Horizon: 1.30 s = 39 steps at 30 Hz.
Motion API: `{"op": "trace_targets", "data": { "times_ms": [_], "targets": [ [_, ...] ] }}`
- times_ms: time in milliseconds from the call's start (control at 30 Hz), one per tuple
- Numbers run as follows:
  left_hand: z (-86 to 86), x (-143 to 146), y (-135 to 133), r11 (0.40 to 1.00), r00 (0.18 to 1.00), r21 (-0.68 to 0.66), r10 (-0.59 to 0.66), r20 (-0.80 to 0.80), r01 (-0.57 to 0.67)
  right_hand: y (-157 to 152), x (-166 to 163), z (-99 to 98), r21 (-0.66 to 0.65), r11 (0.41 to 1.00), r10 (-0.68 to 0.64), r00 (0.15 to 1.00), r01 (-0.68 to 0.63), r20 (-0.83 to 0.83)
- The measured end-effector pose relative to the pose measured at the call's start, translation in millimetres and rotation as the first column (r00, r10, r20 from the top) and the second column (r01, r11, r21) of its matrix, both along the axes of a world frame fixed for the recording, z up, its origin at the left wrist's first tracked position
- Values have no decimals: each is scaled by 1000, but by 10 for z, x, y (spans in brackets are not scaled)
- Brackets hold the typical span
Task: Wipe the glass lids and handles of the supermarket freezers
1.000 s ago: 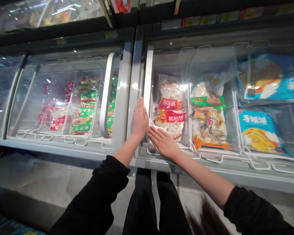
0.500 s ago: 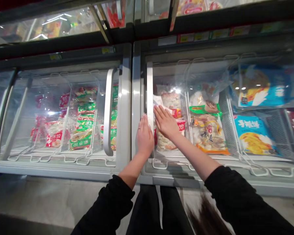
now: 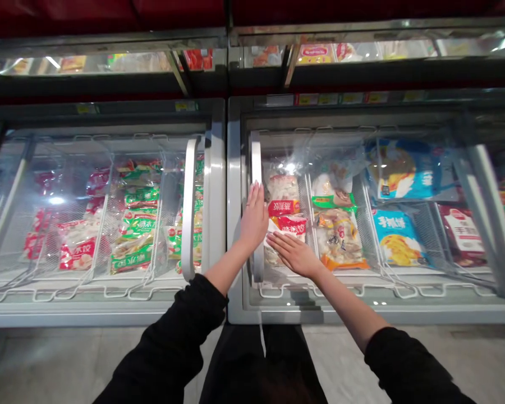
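Shop aisle: pale floor (image 3: 67, 359) in front, one upper display case (image 3: 362, 76) behind; the view has shifted within the last second to take in red panels (image 3: 320, 11) above it.
Chest freezers: two side by side, a left freezer (image 3: 109, 320) and a right freezer (image 3: 362, 316), where both hands work.
Right lid: one glass lid (image 3: 290, 167), with packs lying beneath it.
Packs on the right: two blue bags (image 3: 398, 241), one dark red bag (image 3: 463, 235), one orange-edged bag (image 3: 339, 238), one green-banded bag (image 3: 334, 200), two red-banded dumpling bags (image 3: 283, 207).
Packs on the left: at least four green dumpling bags (image 3: 141, 225) in one column; red-and-white bags (image 3: 78, 247) beside them, too blurred to count.
Handles: two, the left freezer's handle (image 3: 189, 207) and the right freezer's handle (image 3: 256, 163).
Left hand: left hand (image 3: 255, 220) now farther up the right freezer's handle, fingers straight and laid against it, not clenched.
Right hand: right hand (image 3: 297, 255) lower on the glass than half a second ago; flat, unclenched, which suggests a wiping stroke brought back toward the person.
White wipe: one white wipe (image 3: 273, 226), at the right fingertips beside the handle, cloth or paper unclear.
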<state>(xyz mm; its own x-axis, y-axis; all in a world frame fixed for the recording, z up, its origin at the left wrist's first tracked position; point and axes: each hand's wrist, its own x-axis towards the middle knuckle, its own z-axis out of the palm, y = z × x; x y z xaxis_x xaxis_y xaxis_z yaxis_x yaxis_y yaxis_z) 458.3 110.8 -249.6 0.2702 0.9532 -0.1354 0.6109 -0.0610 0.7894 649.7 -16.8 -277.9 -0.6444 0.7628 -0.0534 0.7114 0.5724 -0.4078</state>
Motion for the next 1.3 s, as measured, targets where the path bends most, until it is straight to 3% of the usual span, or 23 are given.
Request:
{"op": "trace_targets", "data": {
  "times_ms": [133,267,367,433,567,667,767,867,967,1067,1167,1300],
  "targets": [
    [-84,261,828,999,993,38,-14,-118,18,669,-2,-119,6,997,-76,996,75,55],
    [-181,373,1200,996,975,58,71,-213,-60,1470,107,-249,22,955,-296,951,296,86],
    [-214,381,1191,991,969,101,110,-221,-89,1828,175,-299,40,882,-471,880,469,61],
    [-220,369,1151,989,969,118,115,-217,-91,1853,163,-294,41,852,-523,851,522,47],
    [-220,335,1122,987,972,136,116,-206,-89,1673,25,-246,10,932,-362,932,362,15],
    [-209,323,1123,989,971,123,107,-213,-82,1808,-57,-246,0,980,-198,980,198,-22],
    [-190,328,1117,989,965,120,112,-238,-85,2324,-69,-292,-24,963,-267,964,267,6],
    [-171,335,1108,987,960,139,115,-255,-82,2944,-43,-383,-24,865,-497,863,501,95],
    [-156,339,1105,986,956,152,109,-271,-69,3426,-29,-508,-23,800,-594,795,600,122],
    [-147,344,1104,984,953,163,111,-284,-66,3779,-40,-611,-42,861,-506,862,506,13],
    [-144,348,1101,983,953,167,118,-281,-72,4043,-33,-644,-33,963,-269,958,267,-97],
    [-143,346,1096,986,954,149,115,-277,-75,4071,157,-607,-44,996,-80,990,76,-119]
  ]
}}
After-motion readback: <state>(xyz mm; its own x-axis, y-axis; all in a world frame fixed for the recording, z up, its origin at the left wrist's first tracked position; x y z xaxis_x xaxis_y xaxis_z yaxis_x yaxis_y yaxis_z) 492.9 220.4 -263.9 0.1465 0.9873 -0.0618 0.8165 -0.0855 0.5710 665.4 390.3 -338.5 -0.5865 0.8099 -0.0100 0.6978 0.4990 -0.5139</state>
